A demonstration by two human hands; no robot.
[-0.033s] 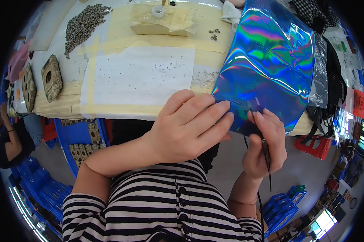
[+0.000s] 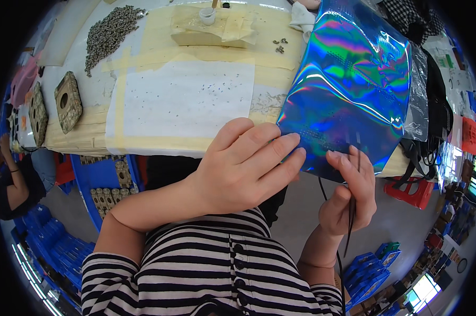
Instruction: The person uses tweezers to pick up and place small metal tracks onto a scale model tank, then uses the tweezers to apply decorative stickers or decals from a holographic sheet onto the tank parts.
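My left hand (image 2: 251, 166) grips the near left edge of a shiny blue iridescent sheet (image 2: 343, 100), with its fingers on top and part of the thumb showing below. The sheet lies over the right side of the table and its near edge hangs over the front. Beside that near edge, my right hand (image 2: 351, 197) is closed around a slim dark pointed tool (image 2: 350, 226), perhaps tweezers. One tapered end points down toward my body; the other rises past the index finger over the sheet and is blurred. A thin dark cord (image 2: 340, 268) runs past my right forearm.
White paper (image 2: 180, 100) with scattered tiny specks is taped to the table. Beyond it stand a pile of small metal pieces (image 2: 109, 37) and a wrapped block (image 2: 214, 34) bearing a small white cup (image 2: 207, 17). Two patterned plates (image 2: 68, 102) stand left. A red stool (image 2: 409, 192) is at right.
The tool's upper end has swung right, away from my left hand. My right hand's fingers have shifted slightly right and opened a little around it. My left hand stays in place.
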